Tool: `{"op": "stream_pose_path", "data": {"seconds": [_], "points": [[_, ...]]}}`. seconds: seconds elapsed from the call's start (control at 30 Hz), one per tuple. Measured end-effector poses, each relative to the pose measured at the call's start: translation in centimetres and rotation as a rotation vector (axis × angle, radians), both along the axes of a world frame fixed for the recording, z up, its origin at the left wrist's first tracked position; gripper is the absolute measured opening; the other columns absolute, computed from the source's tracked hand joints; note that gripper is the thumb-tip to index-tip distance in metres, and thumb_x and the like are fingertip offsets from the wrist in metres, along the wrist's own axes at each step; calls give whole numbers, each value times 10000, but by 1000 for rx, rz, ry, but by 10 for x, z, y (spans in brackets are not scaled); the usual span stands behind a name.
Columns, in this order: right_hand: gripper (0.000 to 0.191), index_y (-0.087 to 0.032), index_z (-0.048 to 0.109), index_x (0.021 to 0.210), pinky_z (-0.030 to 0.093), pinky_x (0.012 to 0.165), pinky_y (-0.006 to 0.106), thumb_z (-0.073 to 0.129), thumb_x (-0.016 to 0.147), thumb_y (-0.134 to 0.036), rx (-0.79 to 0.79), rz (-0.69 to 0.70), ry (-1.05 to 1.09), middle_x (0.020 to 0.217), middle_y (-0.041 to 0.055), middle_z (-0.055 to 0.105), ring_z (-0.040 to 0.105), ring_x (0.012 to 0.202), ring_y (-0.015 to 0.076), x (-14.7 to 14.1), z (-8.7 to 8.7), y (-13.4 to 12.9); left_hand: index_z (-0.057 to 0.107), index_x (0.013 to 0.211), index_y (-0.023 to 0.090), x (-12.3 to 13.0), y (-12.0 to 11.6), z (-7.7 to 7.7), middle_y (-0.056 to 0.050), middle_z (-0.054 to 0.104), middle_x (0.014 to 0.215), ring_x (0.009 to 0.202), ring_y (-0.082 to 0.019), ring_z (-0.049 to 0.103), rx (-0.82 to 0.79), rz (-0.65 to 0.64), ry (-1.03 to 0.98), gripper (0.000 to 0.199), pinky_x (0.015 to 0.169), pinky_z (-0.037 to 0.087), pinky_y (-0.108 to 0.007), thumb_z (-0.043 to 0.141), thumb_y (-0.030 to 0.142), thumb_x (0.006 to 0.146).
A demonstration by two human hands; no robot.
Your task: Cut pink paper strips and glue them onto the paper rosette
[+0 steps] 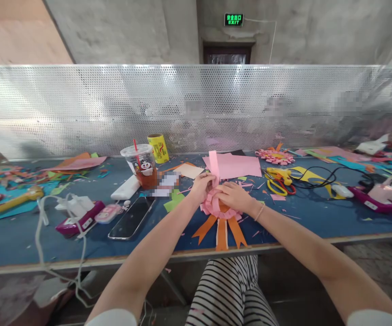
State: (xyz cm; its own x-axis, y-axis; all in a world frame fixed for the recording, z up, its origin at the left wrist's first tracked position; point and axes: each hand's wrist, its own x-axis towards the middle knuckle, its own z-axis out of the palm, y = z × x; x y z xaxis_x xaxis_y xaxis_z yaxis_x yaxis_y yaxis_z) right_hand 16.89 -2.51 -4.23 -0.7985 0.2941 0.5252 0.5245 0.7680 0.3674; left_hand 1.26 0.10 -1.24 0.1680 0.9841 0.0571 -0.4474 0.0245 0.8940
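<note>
A pink paper rosette [206,208] with orange notched ribbon tails [221,235] lies near the table's front edge, in front of me. From its upper side a light pink paper strip [214,164] stands upright. My left hand [204,184] pinches the strip's lower end between thumb and fingers. My right hand [234,195] rests over the rosette's upper right part, its fingers bent toward the strip's base and touching the pink folds. The hands cover part of the rosette's middle, and I cannot make out whether the right fingertips grip a fold.
Pink paper sheets [239,165] lie behind the rosette. Yellow scissors [278,180] and a second rosette [274,156] are to the right. On the left are a phone [133,218], a drink cup [145,167], a power strip [80,220] and a yellow glue gun [19,199].
</note>
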Motion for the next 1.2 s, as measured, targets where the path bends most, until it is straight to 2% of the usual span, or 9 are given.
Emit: {"op": "stream_pose_path", "data": {"seconds": [0.23, 0.47, 0.67, 0.77, 0.87, 1.03, 1.2], "points": [[185, -189, 619, 924, 447, 864, 369, 453, 854, -147, -132, 159, 133, 1004, 64, 653, 577, 943, 171, 2, 0, 2, 557, 703, 137, 1, -2, 4, -12, 640, 639, 595, -110, 611, 15, 26, -36, 181, 617, 470, -233, 669, 128, 561], [169, -187, 590, 900, 461, 844, 359, 424, 871, -186, -300, 180, 283, 926, 64, 645, 570, 886, 174, 2, 6, -5, 603, 745, 126, 0, -3, 5, -39, 643, 662, 650, -125, 616, 62, 90, 15, 139, 629, 479, -240, 665, 218, 661], [161, -183, 582, 913, 463, 814, 343, 429, 880, -221, -338, 173, 341, 927, 73, 644, 564, 912, 185, 4, 6, -3, 574, 637, 131, -1, 1, 2, 10, 592, 603, 563, -80, 549, 96, 79, 40, 208, 585, 452, -212, 712, 283, 604], [159, -185, 582, 894, 463, 778, 329, 430, 878, -229, -372, 175, 375, 893, 71, 642, 571, 867, 180, 4, 7, -4, 591, 648, 129, -3, 4, -1, 28, 569, 596, 561, -77, 524, 124, 103, 92, 261, 581, 449, -215, 743, 317, 550], [164, -188, 582, 836, 455, 713, 298, 436, 874, -253, -429, 129, 515, 809, 55, 630, 570, 773, 164, 3, 9, -6, 620, 697, 124, -4, 7, -4, 31, 560, 596, 550, -78, 503, 152, 107, 172, 305, 574, 447, -224, 752, 345, 532], [210, -191, 569, 765, 423, 601, 251, 454, 861, -338, -579, 21, 791, 680, 9, 597, 546, 623, 134, 5, 14, -5, 652, 735, 131, -1, 2, -3, 21, 576, 606, 550, -90, 512, 219, 71, 332, 306, 567, 460, -234, 714, 389, 583], [258, -190, 540, 738, 435, 558, 243, 466, 842, -414, -776, 34, 1043, 606, -6, 570, 547, 558, 129, 3, 16, -3, 662, 719, 128, 5, -9, 1, 13, 593, 623, 543, -93, 530, 283, -17, 480, 246, 576, 483, -238, 671, 358, 630]]}}
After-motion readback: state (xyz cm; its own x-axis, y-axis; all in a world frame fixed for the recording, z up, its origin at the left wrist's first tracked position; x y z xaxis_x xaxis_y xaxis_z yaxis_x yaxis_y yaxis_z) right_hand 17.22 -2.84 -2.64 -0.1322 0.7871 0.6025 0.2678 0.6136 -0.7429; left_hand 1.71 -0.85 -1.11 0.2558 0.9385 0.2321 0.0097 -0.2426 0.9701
